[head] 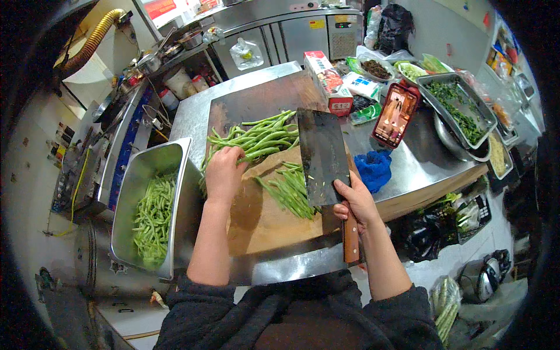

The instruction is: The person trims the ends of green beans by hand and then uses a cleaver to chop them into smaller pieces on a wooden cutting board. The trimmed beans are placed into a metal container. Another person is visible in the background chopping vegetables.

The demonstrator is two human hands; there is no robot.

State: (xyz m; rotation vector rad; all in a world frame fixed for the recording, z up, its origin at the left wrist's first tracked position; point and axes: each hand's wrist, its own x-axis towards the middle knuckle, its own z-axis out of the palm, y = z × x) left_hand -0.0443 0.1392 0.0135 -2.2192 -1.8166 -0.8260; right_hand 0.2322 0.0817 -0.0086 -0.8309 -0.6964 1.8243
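My right hand (356,201) grips a Chinese cleaver near the top of its riveted wooden handle (351,240). The broad dark blade (323,153) is turned flat to my view, with small green bits stuck to it. Long whole green beans (267,135) lie in a heap on the wooden cutting board (253,232). At the heap's near left side, my left hand (225,168) rests with curled fingers on the beans; whether it pinches any is hidden. A batch of shorter beans (288,192) lies lined up on the board, partly behind the blade.
Left of the board stands a deep steel pan (186,162) with cut beans (153,218) inside. A blue cloth (373,170), a propped phone (396,116) and a red-white box (326,83) stand right of the board. Farther right, a steel tray (488,116) of chopped greens sits on a bowl (448,135).
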